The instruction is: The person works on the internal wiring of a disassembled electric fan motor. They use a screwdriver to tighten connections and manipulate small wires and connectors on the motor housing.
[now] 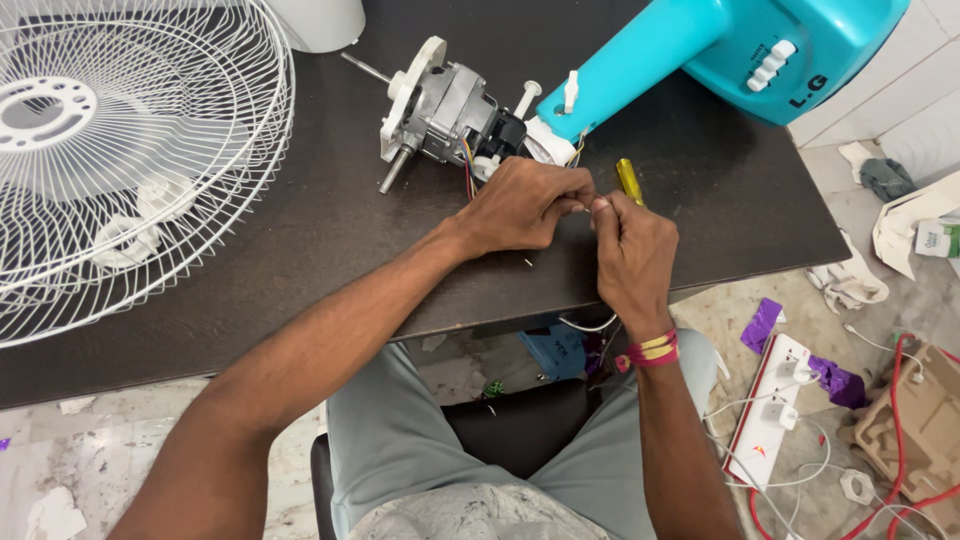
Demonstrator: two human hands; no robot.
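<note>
My left hand and my right hand meet over the dark table, fingertips pinched together on a thin wire that is mostly hidden by the fingers. Just beyond them lies a bare fan motor with coloured wires, joined to a turquoise fan stand lying on its side. A yellow-handled screwdriver lies behind my right hand. A red and yellow thread band is on my right wrist.
A white wire fan guard fills the table's left. On the floor to the right are a white power strip with plugs, red cables, a cardboard tray, purple scraps and cloth. I sit on a dark stool.
</note>
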